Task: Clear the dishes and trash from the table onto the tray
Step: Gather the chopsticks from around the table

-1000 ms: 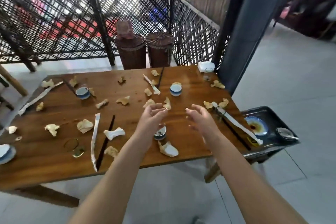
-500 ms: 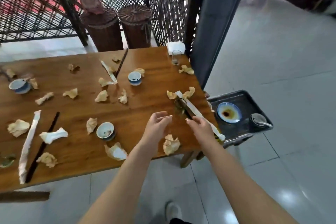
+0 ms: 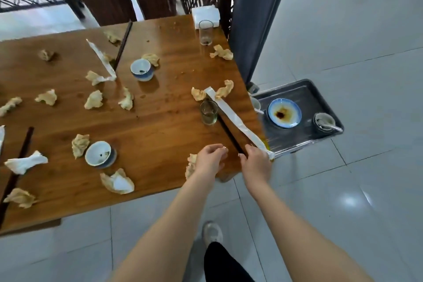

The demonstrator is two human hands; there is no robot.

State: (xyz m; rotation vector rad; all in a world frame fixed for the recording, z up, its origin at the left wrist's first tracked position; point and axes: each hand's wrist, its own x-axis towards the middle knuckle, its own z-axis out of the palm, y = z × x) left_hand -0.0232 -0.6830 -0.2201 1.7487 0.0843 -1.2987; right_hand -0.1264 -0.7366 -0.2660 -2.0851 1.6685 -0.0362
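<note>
Head view: over the last second both hands have left the middle of the desk [image 3: 160, 126] and come to its near right corner, the one next to the tray [image 3: 304, 94]. By my reading, the pieces closest to the tray go first.

The right hand [image 3: 255, 162] has its fingers curled down on the near end of the dark chopsticks [image 3: 226, 131] and the long white paper wrapper [image 3: 238, 121] lying alongside them. Whether it has actually taken hold I cannot tell.

The left hand [image 3: 209, 160] hovers loosely curled, holding nothing, over a crumpled napkin [image 3: 191, 165].

The chopsticks lie slanted, their far end by a small glass [image 3: 208, 113]. The wrapper's near end hangs past the desk edge.

The tray sits lower, beside the desk, with a sauce-stained plate [image 3: 284, 115] and a cup with a spoon [image 3: 325, 121] on it. Many napkins and small bowls remain on the desk.
</note>
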